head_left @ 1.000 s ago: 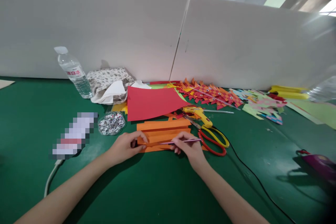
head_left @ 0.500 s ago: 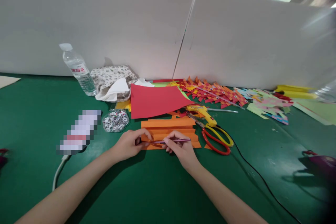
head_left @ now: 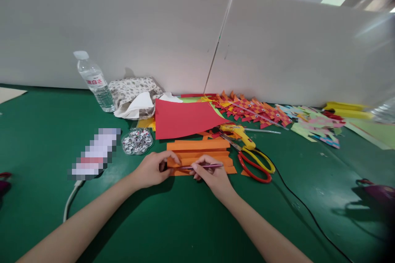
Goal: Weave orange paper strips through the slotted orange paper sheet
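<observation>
A sheet of orange paper with crosswise pleats lies in front of me on the green table. My left hand is curled at its left edge, thumb and index finger against the paper. Between the thumb and fingers of my right hand is a slim purple stick, like a pen or pencil. It lies nearly level across the lower pleats, its far end pointing left toward my left fingertips. Part of the paper is hidden under both hands.
Red-and-yellow-handled scissors and a yellow glue gun with a black cord lie to the right. Red paper lies behind. Leftward are a bag of googly eyes, a blurred-out device and a water bottle.
The view has shifted very slightly. Both hands stay nearly where they were, the right one still holding the purple stick over the orange paper.
</observation>
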`<action>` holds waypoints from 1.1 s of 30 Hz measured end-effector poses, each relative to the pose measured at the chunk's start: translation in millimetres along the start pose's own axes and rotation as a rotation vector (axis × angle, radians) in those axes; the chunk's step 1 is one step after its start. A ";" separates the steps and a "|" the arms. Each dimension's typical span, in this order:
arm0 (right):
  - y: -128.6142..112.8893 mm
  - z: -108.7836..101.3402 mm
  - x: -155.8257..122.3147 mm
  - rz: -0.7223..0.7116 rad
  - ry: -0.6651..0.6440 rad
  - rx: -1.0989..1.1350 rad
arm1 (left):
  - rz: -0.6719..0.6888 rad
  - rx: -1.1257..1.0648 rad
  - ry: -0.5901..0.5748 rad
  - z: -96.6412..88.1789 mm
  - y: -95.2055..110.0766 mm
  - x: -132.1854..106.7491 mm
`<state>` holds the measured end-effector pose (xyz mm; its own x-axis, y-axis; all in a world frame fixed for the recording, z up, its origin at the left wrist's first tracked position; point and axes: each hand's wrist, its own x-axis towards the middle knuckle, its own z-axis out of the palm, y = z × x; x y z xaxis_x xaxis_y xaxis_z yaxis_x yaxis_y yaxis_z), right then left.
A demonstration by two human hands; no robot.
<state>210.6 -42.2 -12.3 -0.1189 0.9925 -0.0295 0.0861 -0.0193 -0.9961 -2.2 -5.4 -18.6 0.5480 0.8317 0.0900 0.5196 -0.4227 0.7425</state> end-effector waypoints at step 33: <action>-5.3 -36.6 -1.6 0.026 0.020 -0.010 | -0.020 -0.045 -0.059 -9.1 0.0 -2.0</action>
<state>246.6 -39.2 -4.0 -0.0971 0.9938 -0.0537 0.0983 -0.0441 -0.9942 -9.3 -3.8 -12.7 0.5762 0.8165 0.0366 0.5012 -0.3883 0.7733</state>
